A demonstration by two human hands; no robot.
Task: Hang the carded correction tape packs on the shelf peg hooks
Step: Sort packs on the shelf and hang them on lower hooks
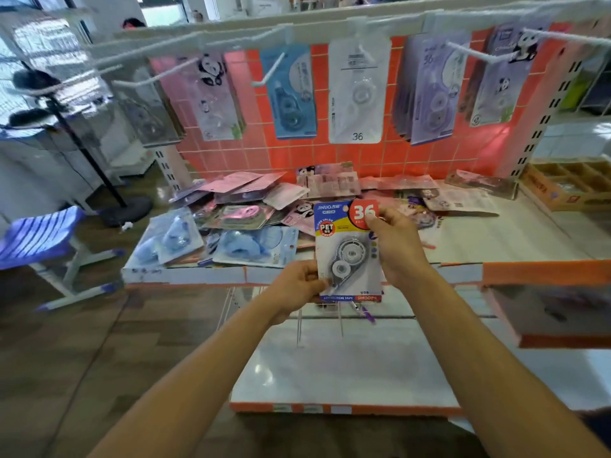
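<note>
A carded correction tape pack (pixel 347 256) stands upright in both hands just above the front edge of the white shelf (pixel 512 239), printed face to the camera. The left hand (pixel 294 285) pinches its lower left corner: the thumb lies on the front and the curled fingers (pixel 307 271) are clamped on the card's edge. The right hand (pixel 400 246) grips the upper right side, its thumb pressed beside the red "36" patch and the other fingers hidden behind the card. A heap of loose packs (pixel 251 219) lies on the shelf behind the held one. Above the shelf, white peg hooks (pixel 267 72) jut out, carrying hanging packs (pixel 357 94) against the orange tiled back panel (pixel 330 157).
</note>
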